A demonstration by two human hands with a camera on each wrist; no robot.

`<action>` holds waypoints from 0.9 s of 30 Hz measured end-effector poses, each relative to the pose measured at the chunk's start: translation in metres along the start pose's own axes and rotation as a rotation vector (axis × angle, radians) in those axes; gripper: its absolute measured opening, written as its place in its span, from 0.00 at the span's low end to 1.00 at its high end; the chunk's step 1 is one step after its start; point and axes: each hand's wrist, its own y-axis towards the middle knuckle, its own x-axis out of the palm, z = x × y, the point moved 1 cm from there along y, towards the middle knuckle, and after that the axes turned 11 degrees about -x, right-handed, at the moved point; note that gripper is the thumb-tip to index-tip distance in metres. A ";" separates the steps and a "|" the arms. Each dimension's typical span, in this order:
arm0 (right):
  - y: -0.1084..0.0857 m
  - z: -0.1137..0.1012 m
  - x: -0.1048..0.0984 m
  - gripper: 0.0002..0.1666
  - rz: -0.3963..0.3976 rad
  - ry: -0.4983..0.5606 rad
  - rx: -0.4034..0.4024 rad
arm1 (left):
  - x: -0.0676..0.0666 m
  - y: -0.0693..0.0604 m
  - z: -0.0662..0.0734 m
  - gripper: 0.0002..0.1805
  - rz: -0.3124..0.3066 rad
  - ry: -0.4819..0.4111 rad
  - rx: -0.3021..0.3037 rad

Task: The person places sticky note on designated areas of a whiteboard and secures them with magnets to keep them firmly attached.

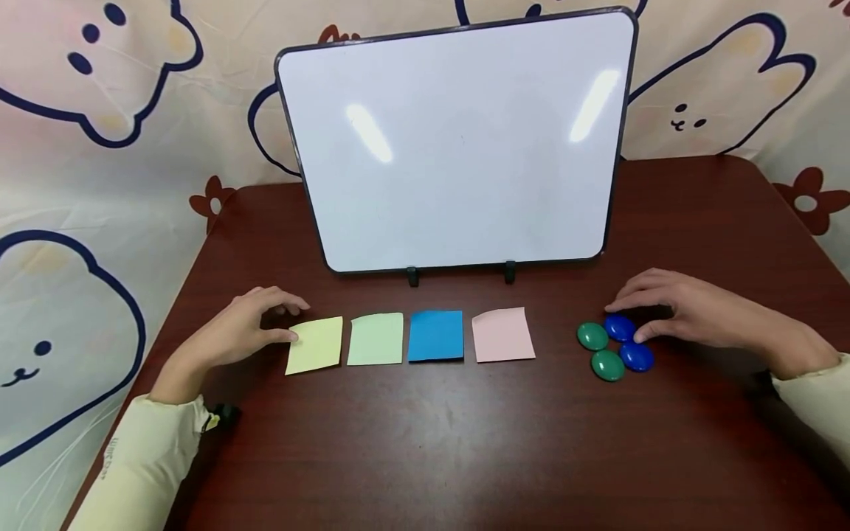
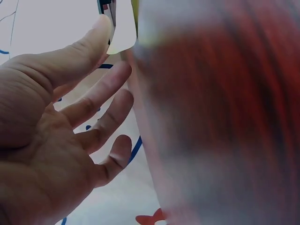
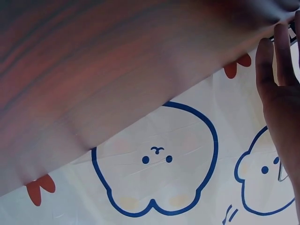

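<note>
At centre left of the frame, the left hand (image 1: 242,324) sets its thumb at the upper-left corner of the yellow note (image 1: 314,345), its fingers spread away from the thumb and pinching nothing visible. A pale green note (image 1: 375,339), blue note (image 1: 435,335) and pink note (image 1: 503,335) continue the row along the bench (image 1: 425,450). At centre right, the right hand (image 1: 690,306) holds its fingers and thumb apart around the upper of two blue discs (image 1: 637,357); whether it grips I cannot tell. Two green discs (image 1: 592,335) sit just left. The step in hand looks like reaching or adjusting; lifting anything calls for closing the fingers. The left sleeve (image 1: 133,461) carries small dark lettering, unreadable; no writing can be made out on the whiteboard (image 1: 458,169).
</note>
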 end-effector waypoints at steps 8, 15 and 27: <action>0.003 0.001 0.003 0.27 0.017 -0.033 0.000 | -0.001 -0.005 0.000 0.15 0.027 0.064 0.005; 0.004 -0.003 0.005 0.28 -0.003 -0.067 0.040 | 0.001 -0.004 0.000 0.10 0.006 0.042 0.004; 0.009 -0.006 0.006 0.29 0.027 -0.082 0.095 | 0.001 0.000 0.003 0.07 0.006 0.045 -0.025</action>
